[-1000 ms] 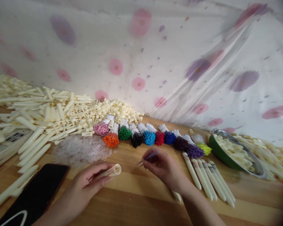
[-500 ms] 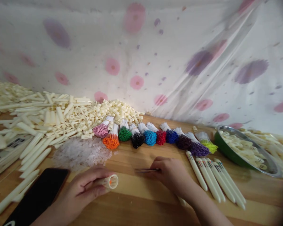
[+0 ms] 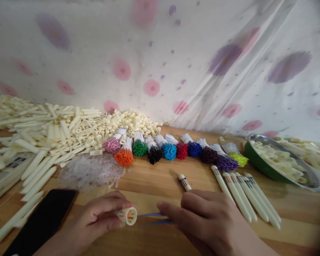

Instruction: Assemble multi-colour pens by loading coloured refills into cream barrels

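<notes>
My left hand is closed around a cream plastic pen barrel, its slotted round mouth turned to the right and a bit of orange showing inside. In my right hand is a pair of tweezers, its two prongs spread and pointing left at the barrel's mouth. Just beyond my right hand lies a multicolour pen, partly covered by the hand. Bundles of coloured refills stand in a row behind, among them orange, green and black.
Cream pen parts are heaped at the back left, with a pile of small clear pieces before them. A black phone lies at left. Several multicolour pens and a green bowl of cream parts sit at right.
My right hand has come nearer the camera, and the tweezers' prongs now show spread beside the barrel. The multicolour pen beyond that hand has come into view. My left hand still holds the barrel.
</notes>
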`<state>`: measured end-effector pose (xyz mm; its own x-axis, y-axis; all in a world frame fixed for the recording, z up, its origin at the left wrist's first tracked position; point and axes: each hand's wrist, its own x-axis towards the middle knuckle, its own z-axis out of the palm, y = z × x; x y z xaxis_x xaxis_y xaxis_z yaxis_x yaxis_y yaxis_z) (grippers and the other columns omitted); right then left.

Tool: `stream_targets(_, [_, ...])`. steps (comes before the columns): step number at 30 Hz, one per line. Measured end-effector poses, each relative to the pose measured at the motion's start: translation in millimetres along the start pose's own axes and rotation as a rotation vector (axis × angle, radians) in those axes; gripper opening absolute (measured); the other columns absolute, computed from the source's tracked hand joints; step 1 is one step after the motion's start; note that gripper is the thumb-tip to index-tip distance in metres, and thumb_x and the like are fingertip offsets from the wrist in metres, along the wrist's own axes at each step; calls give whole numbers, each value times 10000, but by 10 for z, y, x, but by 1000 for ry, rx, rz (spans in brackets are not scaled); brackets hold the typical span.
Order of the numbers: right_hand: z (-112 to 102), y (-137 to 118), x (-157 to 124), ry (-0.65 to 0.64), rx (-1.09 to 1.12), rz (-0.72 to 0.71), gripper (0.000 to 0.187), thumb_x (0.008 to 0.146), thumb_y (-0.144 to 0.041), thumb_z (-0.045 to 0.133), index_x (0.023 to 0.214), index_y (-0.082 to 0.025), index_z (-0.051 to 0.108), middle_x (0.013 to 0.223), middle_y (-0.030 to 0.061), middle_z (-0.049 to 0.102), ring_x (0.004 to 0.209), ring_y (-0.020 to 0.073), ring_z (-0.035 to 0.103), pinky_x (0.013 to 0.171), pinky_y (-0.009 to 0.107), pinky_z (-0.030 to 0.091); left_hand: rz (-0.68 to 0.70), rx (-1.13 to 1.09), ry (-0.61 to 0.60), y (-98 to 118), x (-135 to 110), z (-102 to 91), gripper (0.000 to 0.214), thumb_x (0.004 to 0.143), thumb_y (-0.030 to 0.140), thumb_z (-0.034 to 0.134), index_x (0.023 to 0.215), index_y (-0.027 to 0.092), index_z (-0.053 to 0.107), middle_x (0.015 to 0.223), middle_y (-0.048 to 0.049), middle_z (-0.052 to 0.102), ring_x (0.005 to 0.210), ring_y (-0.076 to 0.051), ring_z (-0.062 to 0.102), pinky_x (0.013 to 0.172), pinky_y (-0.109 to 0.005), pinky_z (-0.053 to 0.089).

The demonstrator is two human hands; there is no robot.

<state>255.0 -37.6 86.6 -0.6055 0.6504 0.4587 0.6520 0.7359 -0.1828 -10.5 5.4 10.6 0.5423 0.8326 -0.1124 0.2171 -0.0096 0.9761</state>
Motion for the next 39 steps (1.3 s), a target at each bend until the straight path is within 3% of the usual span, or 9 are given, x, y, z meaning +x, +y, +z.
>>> stream_targets(6, [125, 11, -6, 11, 10, -6, 218, 909, -108, 420, 981, -140, 622, 580, -16, 499, 492, 116, 408, 443, 275, 236, -63, 72, -14, 47, -6, 12, 203, 759, 271, 643, 918, 364, 728, 934, 11, 680, 920, -207, 626, 843, -292, 483])
stream_targets(20, [215, -15, 28, 12, -7, -59, 219, 930, -126, 400, 1002, -112, 607, 582, -18, 491, 499, 116, 402, 450, 273, 227, -42, 20, -73, 95, 23, 42, 204, 758, 242, 640, 907, 349, 729, 880, 12, 658, 867, -188, 625, 774, -256, 485])
stream_targets(39, [254, -20, 10, 27, 66, -23, 203, 905, -88, 409, 882, -121, 607, 578, -21, 490, 490, 107, 383, 457, 265, 247, -32, 44, -21, 130, 4, 87, 230, 753, 235, 645, 928, 356, 732, 912, 6, 660, 894, -182, 620, 784, -241, 492])
